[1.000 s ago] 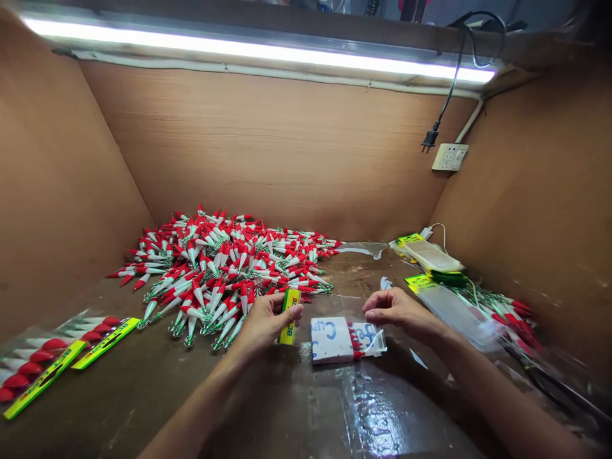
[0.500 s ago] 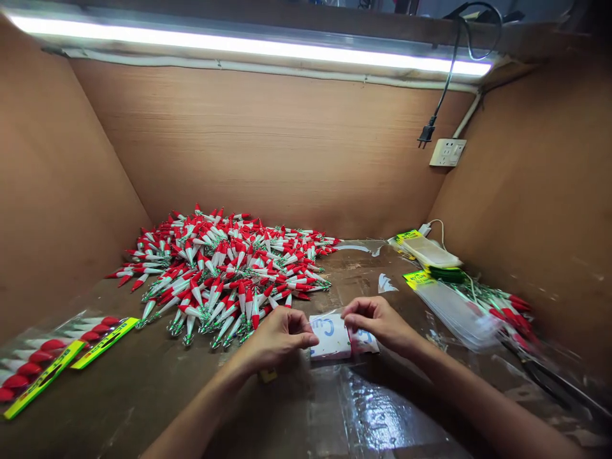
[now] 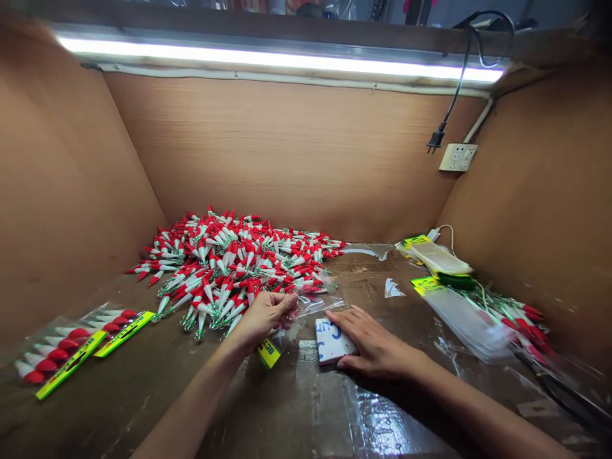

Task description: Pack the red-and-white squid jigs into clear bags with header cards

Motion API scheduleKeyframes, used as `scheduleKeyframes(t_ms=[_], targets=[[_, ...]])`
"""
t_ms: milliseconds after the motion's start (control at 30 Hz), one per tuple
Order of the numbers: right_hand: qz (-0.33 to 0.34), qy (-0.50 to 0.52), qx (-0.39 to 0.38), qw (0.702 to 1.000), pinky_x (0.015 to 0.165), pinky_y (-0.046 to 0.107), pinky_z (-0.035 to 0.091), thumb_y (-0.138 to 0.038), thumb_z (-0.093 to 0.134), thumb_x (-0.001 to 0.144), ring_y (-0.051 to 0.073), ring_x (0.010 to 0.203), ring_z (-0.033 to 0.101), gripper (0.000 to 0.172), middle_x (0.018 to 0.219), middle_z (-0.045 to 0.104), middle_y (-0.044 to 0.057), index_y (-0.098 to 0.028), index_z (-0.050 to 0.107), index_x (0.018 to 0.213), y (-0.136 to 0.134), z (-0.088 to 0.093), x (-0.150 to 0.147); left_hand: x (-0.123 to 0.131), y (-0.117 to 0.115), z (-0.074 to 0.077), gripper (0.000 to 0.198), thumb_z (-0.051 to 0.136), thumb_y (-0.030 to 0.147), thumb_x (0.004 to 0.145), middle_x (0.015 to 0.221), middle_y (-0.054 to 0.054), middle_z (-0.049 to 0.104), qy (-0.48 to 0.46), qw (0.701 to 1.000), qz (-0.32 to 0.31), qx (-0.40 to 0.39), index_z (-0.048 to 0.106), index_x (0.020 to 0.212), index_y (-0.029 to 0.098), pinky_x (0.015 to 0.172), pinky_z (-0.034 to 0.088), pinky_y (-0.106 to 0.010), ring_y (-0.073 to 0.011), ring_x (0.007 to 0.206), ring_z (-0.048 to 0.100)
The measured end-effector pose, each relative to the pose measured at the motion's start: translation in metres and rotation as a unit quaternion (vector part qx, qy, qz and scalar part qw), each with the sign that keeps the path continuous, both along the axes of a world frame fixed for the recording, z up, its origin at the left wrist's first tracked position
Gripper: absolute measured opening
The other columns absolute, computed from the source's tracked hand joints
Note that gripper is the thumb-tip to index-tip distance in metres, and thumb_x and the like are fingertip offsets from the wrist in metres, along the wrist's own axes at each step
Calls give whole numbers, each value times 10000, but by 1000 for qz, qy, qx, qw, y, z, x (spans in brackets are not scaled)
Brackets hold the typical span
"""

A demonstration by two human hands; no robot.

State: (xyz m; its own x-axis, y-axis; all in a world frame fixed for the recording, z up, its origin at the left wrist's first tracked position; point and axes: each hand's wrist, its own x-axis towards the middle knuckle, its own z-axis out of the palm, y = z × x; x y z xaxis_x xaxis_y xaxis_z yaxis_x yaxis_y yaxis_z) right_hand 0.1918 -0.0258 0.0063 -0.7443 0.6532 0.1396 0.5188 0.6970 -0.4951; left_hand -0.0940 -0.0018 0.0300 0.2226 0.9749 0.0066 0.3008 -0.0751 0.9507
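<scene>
My left hand (image 3: 264, 317) is closed in a pinch on a clear plastic bag (image 3: 306, 303) with a yellow header card (image 3: 269, 351); the bag hangs from the fingers just in front of the pile. My right hand (image 3: 370, 344) lies flat with fingers stretched out on a white card with blue writing (image 3: 329, 339) on the table. A large pile of red-and-white cone-shaped floats (image 3: 234, 264) with green tails spreads behind my left hand.
Filled bags with yellow headers (image 3: 71, 347) lie at the left. A stack of empty clear bags (image 3: 459, 306) and more floats (image 3: 526, 322) sit at the right. Brown walls enclose the bench; a socket (image 3: 458, 157) and dangling plug (image 3: 434, 139) are at the back right.
My left hand lifted the bag away from the white card toward the pile. My right hand went from a pinch on the card to lying flat on it.
</scene>
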Motion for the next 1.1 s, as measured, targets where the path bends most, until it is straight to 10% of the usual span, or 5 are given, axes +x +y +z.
scheduleKeyframes(t_ms=[167, 333, 500, 633, 1100], targets=[[62, -39, -46, 996, 1185, 542, 235, -46, 562, 727, 287, 1463, 280, 815, 1564, 417, 19, -353, 455, 1475, 6, 16, 29, 5, -3, -4, 567, 606, 694, 838, 606, -18, 634, 42, 995, 35, 82, 690, 729, 144, 529, 364, -236, -146, 545, 537], [-94, -7, -23, 995, 1102, 514, 359, -246, 529, 926, 311, 1363, 413, 314, 1480, 474, 71, -303, 679, 1195, -2, 17, 30, 10, -17, -3, 391, 561, 544, 950, 703, -6, 696, 211, 938, 109, 254, 739, 861, 208, 597, 353, -249, -160, 608, 578], [-162, -36, 51, 985, 1003, 496, 439, -650, 657, 822, 340, 1174, 538, 660, 1373, 498, 120, -352, 531, 1397, -27, 3, -9, 13, -21, -10, 387, 490, 499, 1008, 769, -35, 712, 350, 866, 113, 340, 711, 851, 223, 643, 348, -265, -182, 692, 628], [-160, -58, 66, 983, 1019, 507, 417, -650, 644, 833, 368, 1269, 459, 436, 1439, 454, 113, -269, 688, 1041, -32, -4, -14, 15, -21, -15, 371, 495, 488, 1012, 760, -31, 704, 384, 841, 107, 365, 683, 834, 222, 626, 323, -273, -188, 695, 631], [-268, -6, -98, 959, 1011, 420, 446, -426, 721, 758, 321, 1213, 558, 749, 1372, 574, 122, -230, 455, 1430, -7, -9, 87, 28, -30, -26, 364, 452, 408, 1043, 754, -27, 670, 449, 793, 1, 412, 625, 792, 211, 613, 329, -309, -195, 696, 613]])
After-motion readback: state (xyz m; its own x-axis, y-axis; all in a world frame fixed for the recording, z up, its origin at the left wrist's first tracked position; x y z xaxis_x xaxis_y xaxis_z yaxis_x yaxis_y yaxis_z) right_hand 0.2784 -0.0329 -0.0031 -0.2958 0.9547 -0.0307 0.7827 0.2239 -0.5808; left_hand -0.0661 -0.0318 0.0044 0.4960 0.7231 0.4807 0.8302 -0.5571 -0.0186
